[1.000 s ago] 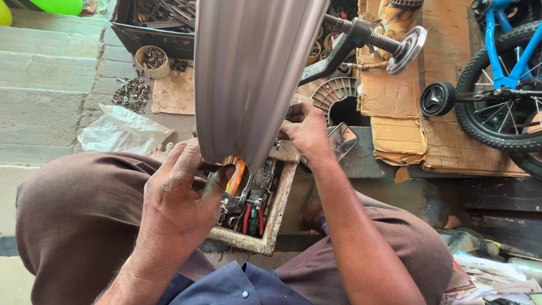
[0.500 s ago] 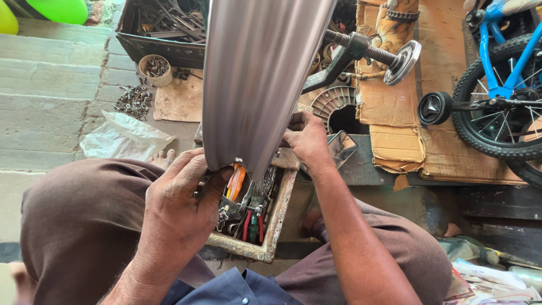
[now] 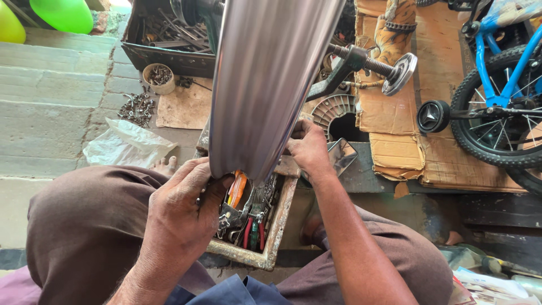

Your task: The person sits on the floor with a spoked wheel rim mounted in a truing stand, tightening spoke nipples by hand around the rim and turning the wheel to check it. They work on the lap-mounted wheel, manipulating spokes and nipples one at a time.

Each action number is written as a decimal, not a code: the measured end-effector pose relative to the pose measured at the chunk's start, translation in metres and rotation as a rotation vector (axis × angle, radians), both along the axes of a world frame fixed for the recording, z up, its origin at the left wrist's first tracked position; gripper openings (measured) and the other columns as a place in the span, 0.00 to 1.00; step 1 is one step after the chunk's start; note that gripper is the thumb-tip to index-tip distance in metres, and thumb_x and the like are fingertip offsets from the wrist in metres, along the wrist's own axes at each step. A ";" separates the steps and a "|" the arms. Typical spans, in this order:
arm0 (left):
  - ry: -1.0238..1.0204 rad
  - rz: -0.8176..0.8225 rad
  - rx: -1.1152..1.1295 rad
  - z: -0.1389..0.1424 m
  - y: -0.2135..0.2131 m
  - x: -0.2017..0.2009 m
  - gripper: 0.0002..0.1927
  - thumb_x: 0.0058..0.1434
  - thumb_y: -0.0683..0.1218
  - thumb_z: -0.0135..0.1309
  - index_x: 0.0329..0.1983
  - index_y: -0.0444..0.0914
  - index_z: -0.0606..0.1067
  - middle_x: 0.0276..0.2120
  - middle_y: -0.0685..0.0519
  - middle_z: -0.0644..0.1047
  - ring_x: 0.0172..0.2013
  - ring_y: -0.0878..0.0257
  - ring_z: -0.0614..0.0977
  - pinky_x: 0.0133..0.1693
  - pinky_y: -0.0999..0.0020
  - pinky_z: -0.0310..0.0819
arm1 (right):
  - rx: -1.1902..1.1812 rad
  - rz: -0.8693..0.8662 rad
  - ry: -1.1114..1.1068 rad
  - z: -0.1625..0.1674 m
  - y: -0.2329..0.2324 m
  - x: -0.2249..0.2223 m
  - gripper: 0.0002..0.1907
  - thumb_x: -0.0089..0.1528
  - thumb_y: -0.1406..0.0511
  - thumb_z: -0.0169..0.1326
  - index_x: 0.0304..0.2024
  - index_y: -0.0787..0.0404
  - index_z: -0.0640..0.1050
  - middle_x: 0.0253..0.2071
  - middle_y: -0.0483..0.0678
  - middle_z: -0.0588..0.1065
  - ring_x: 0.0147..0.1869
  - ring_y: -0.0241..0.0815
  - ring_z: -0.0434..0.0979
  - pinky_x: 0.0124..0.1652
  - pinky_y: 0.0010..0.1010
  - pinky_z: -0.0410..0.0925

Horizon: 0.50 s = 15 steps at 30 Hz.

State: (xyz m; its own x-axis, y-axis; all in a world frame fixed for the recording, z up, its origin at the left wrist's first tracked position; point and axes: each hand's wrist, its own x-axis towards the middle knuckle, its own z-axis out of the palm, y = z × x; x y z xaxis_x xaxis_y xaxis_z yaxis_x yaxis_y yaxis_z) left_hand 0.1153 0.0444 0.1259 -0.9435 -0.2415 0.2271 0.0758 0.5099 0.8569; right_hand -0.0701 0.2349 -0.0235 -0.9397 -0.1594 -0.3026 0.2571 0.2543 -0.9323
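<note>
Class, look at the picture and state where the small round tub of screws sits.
In the head view the small round tub of screws sits upper left on the paving, just in front of the dark metal toolbox, with loose bolts scattered below-left of it.

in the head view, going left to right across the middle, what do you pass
clear plastic bag → left hand → shiny metal fender → right hand → cardboard sheet → small black wheel → blue bicycle

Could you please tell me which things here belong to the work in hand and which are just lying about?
In hand: left hand, right hand, metal mudguard.

Lying about: toolbox, plastic bag, blue bicycle, cardboard, tub of bolts.
</note>
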 end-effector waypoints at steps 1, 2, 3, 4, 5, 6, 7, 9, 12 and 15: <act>0.003 0.001 -0.010 0.000 0.000 0.000 0.13 0.63 0.40 0.58 0.51 0.39 0.78 0.45 0.49 0.83 0.45 0.53 0.86 0.44 0.64 0.80 | 0.007 0.008 0.014 0.001 0.000 0.001 0.16 0.55 0.75 0.63 0.45 0.71 0.77 0.38 0.53 0.81 0.38 0.39 0.82 0.38 0.30 0.79; 0.005 0.003 -0.021 0.000 -0.001 0.000 0.13 0.63 0.40 0.58 0.51 0.39 0.79 0.45 0.49 0.83 0.45 0.53 0.86 0.44 0.64 0.80 | 0.013 0.015 0.027 0.001 0.000 0.001 0.16 0.55 0.75 0.63 0.46 0.71 0.77 0.38 0.52 0.81 0.38 0.38 0.82 0.38 0.29 0.79; 0.008 0.004 -0.031 0.000 -0.001 0.000 0.13 0.63 0.40 0.58 0.51 0.39 0.79 0.45 0.49 0.83 0.45 0.54 0.86 0.44 0.63 0.80 | 0.010 0.011 0.023 0.002 -0.001 0.002 0.16 0.55 0.75 0.63 0.46 0.71 0.77 0.38 0.53 0.81 0.38 0.39 0.82 0.38 0.30 0.79; 0.010 0.014 -0.056 0.000 -0.001 0.000 0.13 0.62 0.41 0.59 0.51 0.39 0.78 0.46 0.48 0.82 0.45 0.53 0.86 0.44 0.63 0.80 | 0.006 0.006 0.020 0.003 -0.002 0.002 0.16 0.55 0.75 0.63 0.46 0.72 0.78 0.38 0.53 0.81 0.38 0.39 0.82 0.38 0.30 0.78; 0.013 0.023 -0.080 0.000 -0.002 0.000 0.14 0.62 0.42 0.59 0.51 0.39 0.78 0.46 0.48 0.82 0.45 0.52 0.85 0.44 0.62 0.79 | 0.002 0.001 0.018 0.005 -0.002 0.002 0.16 0.55 0.75 0.64 0.46 0.72 0.78 0.38 0.54 0.81 0.38 0.39 0.82 0.38 0.30 0.78; 0.017 0.032 -0.105 -0.001 -0.002 0.000 0.15 0.61 0.42 0.60 0.51 0.39 0.78 0.47 0.47 0.81 0.45 0.51 0.85 0.44 0.61 0.79 | 0.028 -0.002 -0.005 0.006 -0.003 0.002 0.17 0.55 0.74 0.64 0.46 0.71 0.78 0.38 0.53 0.81 0.39 0.39 0.83 0.39 0.30 0.79; 0.011 0.033 -0.102 -0.001 -0.003 0.000 0.16 0.60 0.43 0.60 0.52 0.39 0.78 0.47 0.47 0.81 0.46 0.52 0.85 0.45 0.61 0.79 | 0.054 -0.006 -0.028 0.008 -0.003 0.002 0.17 0.55 0.74 0.64 0.46 0.70 0.78 0.38 0.53 0.81 0.39 0.39 0.83 0.39 0.29 0.79; -0.002 0.036 -0.096 -0.002 -0.004 -0.001 0.17 0.60 0.44 0.61 0.53 0.40 0.77 0.48 0.47 0.81 0.47 0.52 0.85 0.45 0.62 0.80 | 0.082 -0.014 -0.054 0.010 -0.004 0.001 0.17 0.55 0.74 0.64 0.46 0.70 0.77 0.38 0.53 0.81 0.39 0.39 0.84 0.40 0.29 0.80; 0.003 0.026 -0.095 -0.004 -0.005 -0.001 0.17 0.60 0.44 0.61 0.52 0.40 0.77 0.48 0.47 0.81 0.47 0.52 0.85 0.46 0.60 0.80 | 0.077 -0.016 -0.053 0.009 -0.003 0.001 0.15 0.56 0.74 0.63 0.45 0.71 0.77 0.37 0.54 0.82 0.38 0.40 0.84 0.39 0.30 0.80; -0.004 0.031 -0.116 -0.006 -0.006 0.000 0.17 0.59 0.44 0.61 0.52 0.40 0.77 0.48 0.46 0.81 0.49 0.50 0.84 0.46 0.59 0.79 | 0.044 -0.009 -0.047 0.006 -0.002 0.001 0.13 0.57 0.75 0.62 0.44 0.72 0.78 0.37 0.54 0.82 0.36 0.40 0.84 0.38 0.30 0.79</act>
State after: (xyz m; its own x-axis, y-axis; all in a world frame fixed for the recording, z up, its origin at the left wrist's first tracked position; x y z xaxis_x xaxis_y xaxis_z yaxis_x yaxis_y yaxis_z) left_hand 0.1154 0.0381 0.1200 -0.9368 -0.2429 0.2518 0.0554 0.6077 0.7922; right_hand -0.0689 0.2325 -0.0176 -0.9254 -0.1368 -0.3533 0.3031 0.2924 -0.9070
